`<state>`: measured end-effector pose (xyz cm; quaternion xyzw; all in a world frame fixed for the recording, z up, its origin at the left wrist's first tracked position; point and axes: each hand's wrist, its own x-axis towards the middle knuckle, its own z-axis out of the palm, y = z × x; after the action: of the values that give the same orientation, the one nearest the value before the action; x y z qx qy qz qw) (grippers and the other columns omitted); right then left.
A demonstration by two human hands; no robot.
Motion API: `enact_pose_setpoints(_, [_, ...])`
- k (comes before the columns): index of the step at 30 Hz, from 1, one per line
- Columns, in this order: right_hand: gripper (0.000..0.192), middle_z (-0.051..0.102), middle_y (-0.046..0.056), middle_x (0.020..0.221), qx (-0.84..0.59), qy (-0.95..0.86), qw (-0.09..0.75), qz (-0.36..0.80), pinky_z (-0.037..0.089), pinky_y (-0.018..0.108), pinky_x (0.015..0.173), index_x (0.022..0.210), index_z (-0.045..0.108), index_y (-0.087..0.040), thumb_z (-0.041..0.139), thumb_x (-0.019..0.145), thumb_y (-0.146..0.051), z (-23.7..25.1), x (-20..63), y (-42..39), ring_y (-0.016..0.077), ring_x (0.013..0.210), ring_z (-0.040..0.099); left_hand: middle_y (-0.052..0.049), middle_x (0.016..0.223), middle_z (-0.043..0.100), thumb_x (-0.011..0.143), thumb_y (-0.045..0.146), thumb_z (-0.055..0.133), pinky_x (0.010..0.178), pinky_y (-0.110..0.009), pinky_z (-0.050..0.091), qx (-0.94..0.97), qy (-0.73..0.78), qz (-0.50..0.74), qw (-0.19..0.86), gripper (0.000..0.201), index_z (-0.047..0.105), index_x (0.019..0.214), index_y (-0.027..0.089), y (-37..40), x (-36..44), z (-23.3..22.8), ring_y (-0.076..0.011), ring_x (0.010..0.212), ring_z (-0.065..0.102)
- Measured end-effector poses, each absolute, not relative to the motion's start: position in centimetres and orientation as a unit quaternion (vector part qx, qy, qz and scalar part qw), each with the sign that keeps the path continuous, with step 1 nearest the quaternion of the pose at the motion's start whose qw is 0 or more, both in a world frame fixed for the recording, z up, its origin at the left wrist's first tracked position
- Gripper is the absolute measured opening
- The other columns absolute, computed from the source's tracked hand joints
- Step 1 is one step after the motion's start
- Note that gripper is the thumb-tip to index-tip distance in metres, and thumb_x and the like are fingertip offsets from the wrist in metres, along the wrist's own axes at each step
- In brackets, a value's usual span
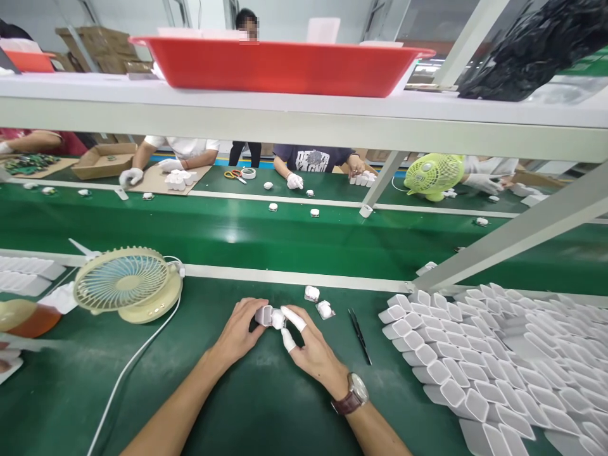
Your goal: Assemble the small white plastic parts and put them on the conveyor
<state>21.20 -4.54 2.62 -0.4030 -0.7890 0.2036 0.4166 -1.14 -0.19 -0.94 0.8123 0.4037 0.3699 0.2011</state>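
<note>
My left hand [242, 329] is closed around a white plastic sleeve [264, 315], its open end turned to the right. In my right hand [308, 345], thumb and forefinger, both in white finger cots, pinch a small white module [278, 319]. The module meets the sleeve's open end; how deep it sits inside I cannot tell. Just beyond my right hand lie two similar white pieces, one module [311, 293] near the table's rail and another module [325, 309] closer. Black tweezers [360, 337] rest to the right of them.
Many white sleeves [456, 354] cover the table's right side. A cream fan [130, 285] with a white cable stands left. Beyond the rail runs a green conveyor [228, 221] carrying small pieces; co-workers sit across it. Overhead, a shelf [285, 123] bears a red tray [285, 66]; a slanted post [513, 225] stands right.
</note>
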Motion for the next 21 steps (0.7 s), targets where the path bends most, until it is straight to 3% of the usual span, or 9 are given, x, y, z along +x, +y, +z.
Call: enact_pose_setpoints(21, [0.062,0.056,0.015,0.144,-0.405,-0.812,0.385,0.166,0.055,0.044,0.11,0.158,0.031,-0.026,0.049,0.101,-0.011,2.19,21.15,-4.71,0.0254,0.133,0.059,-0.011,0.123,0.071,0.096,0.02,0.062,0.097,-0.047,0.053,0.835,0.366,0.374,0.169,0.04,0.056,0.135,0.024,-0.15,-1.09,-1.14,-0.0283,0.114,0.063])
